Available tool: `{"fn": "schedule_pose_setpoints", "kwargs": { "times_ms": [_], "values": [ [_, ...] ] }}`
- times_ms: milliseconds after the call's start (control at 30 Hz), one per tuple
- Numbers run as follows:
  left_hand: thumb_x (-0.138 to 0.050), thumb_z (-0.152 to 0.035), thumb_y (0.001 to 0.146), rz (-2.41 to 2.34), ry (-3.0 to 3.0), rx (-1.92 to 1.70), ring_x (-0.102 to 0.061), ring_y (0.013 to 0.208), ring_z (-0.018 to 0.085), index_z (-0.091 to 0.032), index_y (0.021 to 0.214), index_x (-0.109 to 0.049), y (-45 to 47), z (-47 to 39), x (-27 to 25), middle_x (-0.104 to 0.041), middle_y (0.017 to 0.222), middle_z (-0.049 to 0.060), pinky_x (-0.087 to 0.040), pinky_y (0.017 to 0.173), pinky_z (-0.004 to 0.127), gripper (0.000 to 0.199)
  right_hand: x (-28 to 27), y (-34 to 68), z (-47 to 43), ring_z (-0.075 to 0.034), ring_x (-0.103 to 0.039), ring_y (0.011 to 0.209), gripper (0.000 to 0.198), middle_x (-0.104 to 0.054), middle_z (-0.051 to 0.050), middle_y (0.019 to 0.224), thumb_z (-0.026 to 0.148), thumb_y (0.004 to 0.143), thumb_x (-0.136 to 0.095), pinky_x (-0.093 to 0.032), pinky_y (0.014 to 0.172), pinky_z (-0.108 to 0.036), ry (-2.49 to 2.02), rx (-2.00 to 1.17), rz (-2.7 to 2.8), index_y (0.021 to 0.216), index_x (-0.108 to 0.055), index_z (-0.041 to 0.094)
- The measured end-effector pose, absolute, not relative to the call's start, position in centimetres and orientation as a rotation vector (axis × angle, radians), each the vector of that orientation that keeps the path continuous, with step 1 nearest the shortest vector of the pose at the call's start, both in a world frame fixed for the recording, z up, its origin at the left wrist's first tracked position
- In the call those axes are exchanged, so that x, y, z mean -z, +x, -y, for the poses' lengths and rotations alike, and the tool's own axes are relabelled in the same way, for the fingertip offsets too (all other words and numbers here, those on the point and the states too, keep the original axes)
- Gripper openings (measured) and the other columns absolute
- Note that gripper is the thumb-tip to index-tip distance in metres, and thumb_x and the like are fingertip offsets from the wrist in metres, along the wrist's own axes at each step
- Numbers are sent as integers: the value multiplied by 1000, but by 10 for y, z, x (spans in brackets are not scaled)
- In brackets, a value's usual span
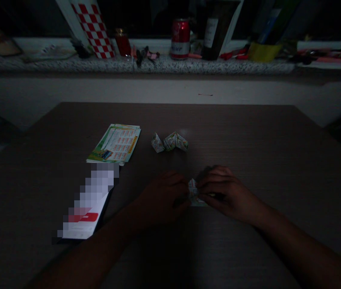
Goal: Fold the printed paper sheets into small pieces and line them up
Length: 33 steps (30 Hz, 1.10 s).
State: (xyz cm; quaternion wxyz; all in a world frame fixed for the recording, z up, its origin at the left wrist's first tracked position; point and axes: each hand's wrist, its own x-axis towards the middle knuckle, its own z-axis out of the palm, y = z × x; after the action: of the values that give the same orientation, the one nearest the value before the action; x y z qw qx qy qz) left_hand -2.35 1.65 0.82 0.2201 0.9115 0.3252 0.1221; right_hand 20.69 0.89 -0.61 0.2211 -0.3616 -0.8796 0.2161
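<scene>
A small folded piece of printed paper (192,188) lies on the table between my two hands. My left hand (164,196) has its fingers closed at the paper's left edge. From the other side, my right hand (223,190) pinches the paper's right part, thumb below and fingers above. Both hands cover much of the paper, so its full shape is hidden. Beyond them stand folded paper shapes (175,141) with the same kind of print, one smaller piece (157,143) at their left. The scene is dim.
A stack of calendar cards (116,144) lies left of the folded shapes. Nearer me is a lit phone (88,228), its screen partly blurred out. On the stone windowsill (158,66) stand a red can (180,39), a red-and-white checked container (93,30) and a dark tube (217,32).
</scene>
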Motion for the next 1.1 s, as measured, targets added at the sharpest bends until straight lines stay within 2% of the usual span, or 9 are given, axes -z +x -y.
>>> {"fn": "schedule_pose_setpoints", "kwargs": {
  "times_ms": [200, 600, 1100],
  "values": [
    [-53, -23, 88, -982, 2464, -374, -54, 90, 20, -16, 91, -60, -17, -19, 1, -60, 93, 6, -44, 82, 33, 10, 10, 205, -10, -19, -63, 89, 5, -72, -2, 87, 21, 85, -63, -40, 87, -38, -997, -566, 2376, 83, -68, 22],
    [-54, -19, 84, -1142, 2430, -438, -55, 88, 20, -16, 86, -59, -8, -16, 9, -60, 91, 6, -45, 81, 33, 7, 14, 201, -12, -17, -65, 82, 8, -73, 0, 82, 17, 81, -66, -42, 85, -37, -1017, -591, 2304, 77, -68, 22],
    [-55, -18, 81, -1212, 2408, -433, -58, 85, 19, -17, 82, -60, -5, -15, 9, -62, 88, 5, -46, 79, 33, 5, 15, 200, -11, -18, -66, 83, 7, -73, 0, 82, 16, 79, -68, -42, 86, -38, -1056, -578, 2274, 76, -69, 22]
  ]
}}
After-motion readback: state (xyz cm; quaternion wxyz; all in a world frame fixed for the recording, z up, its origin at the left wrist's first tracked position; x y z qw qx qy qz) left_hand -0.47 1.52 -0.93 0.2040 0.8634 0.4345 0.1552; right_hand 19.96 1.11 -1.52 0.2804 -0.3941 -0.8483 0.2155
